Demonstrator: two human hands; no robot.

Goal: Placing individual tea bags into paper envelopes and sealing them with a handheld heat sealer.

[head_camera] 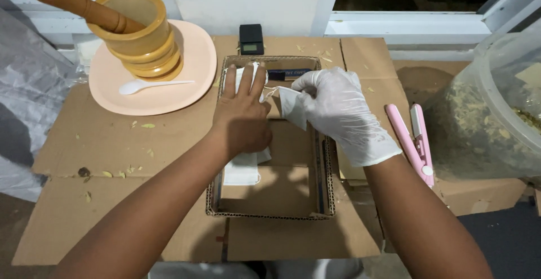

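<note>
My gloved right hand (338,110) pinches the corner of a small white paper sachet (292,105) between thumb and fingers, closed on it. My bare left hand (243,118) is spread flat, fingers straight, grasping nothing; it presses down on a stack of white sachets (242,169) that pokes out from under the palm. Both hands work over the shallow cardboard tray (324,192), and the sachet I hold hangs just above the tray's far half.

The sachet looks light, thin and limp, so I judge it will crease or tear easily; the edge or corner seems the place to hold it, gently.

Left of the tray sits a peach plate (186,87) carrying a wooden mortar (141,37), pestle (73,3) and white spoon (149,85). Beyond the tray stands a small black scale (251,38). Right of the tray lies a pink sealer (414,141), then a clear tub of dried leaves (496,110).
</note>
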